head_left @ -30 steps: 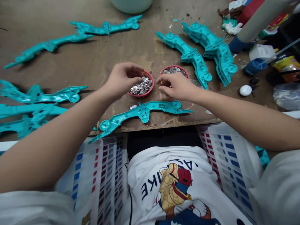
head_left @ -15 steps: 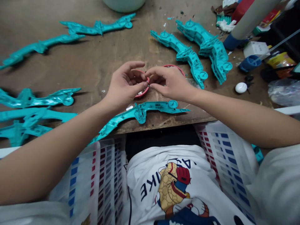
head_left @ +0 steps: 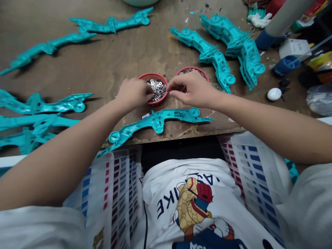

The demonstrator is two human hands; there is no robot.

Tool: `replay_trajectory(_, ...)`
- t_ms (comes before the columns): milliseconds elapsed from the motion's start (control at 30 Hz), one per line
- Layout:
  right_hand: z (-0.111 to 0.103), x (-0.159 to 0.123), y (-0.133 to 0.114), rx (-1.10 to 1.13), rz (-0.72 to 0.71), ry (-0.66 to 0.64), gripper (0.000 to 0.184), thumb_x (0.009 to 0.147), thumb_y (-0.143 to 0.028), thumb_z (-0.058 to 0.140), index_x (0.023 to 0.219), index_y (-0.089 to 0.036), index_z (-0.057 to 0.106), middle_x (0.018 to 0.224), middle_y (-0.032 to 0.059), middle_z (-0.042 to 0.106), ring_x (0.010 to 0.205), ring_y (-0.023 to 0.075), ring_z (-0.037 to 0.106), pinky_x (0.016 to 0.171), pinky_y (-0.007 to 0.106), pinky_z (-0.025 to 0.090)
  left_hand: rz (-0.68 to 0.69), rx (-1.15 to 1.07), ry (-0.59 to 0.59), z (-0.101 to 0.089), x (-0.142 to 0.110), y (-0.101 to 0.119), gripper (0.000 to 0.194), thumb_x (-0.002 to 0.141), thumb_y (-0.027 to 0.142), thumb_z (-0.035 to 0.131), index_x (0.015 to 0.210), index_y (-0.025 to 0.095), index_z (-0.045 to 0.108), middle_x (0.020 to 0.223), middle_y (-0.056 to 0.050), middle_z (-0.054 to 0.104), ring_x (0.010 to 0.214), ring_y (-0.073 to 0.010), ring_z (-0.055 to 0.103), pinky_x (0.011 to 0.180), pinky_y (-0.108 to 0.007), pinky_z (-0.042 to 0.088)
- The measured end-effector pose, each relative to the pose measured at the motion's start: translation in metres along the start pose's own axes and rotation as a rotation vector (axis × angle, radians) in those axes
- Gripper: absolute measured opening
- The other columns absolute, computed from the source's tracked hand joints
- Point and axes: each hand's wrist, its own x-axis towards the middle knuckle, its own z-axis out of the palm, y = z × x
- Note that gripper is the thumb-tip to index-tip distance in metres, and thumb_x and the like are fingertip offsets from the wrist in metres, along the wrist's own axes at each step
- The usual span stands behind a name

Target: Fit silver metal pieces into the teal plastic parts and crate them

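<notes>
Worn brown table (head_left: 121, 55) before us; near its edge we see one teal part (head_left: 157, 121), left tip jutting past; behind it, two red baskets (head_left: 150, 76); more teal parts (head_left: 212, 58) left and right; rightward, blue cup (head_left: 284, 67), white box (head_left: 293, 49)

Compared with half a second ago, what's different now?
The left hand has drawn away from the right hand, leftward, its fingers now curled at the left red basket of metal pieces. Whether anything was grasped or released is unclear. The right hand, baskets and turquoise parts stayed about where they were.
</notes>
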Motion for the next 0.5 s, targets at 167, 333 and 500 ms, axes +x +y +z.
replay_trajectory(167,-0.001,0.001,0.002,-0.024,-0.040,-0.051,0.025,0.115,-0.025,0.072,0.128,-0.018,0.091,0.111,0.0087,0.089,0.101,0.0259,0.078,0.098,0.040,0.060,-0.121,0.093,-0.059,-0.002,0.001,0.012,0.040,0.116,0.033,0.056,0.121,0.020,0.093,0.118,-0.015,0.089,0.116,-0.0359,0.078,0.104,-0.050,0.056)
replay_trajectory(333,-0.003,0.002,0.006,-0.013,-0.016,-0.072,0.023,0.112,-0.025,0.074,0.125,-0.018,0.092,0.110,0.0081,0.088,0.101,0.0249,0.077,0.098,0.038,0.058,-0.131,0.026,-0.075,-0.005,0.001,0.013,0.038,0.114,0.030,0.057,0.122,0.018,0.093,0.122,-0.015,0.089,0.120,-0.0373,0.078,0.107,-0.053,0.055)
replay_trajectory(500,-0.005,0.002,0.009,0.007,0.045,-0.047,0.020,0.111,-0.022,0.075,0.119,-0.019,0.092,0.109,0.0078,0.087,0.101,0.0251,0.078,0.103,0.041,0.059,-0.163,-0.097,0.053,0.007,0.004,0.002,0.033,0.110,0.026,0.060,0.116,0.016,0.091,0.124,-0.016,0.087,0.120,-0.0361,0.076,0.103,-0.051,0.057)
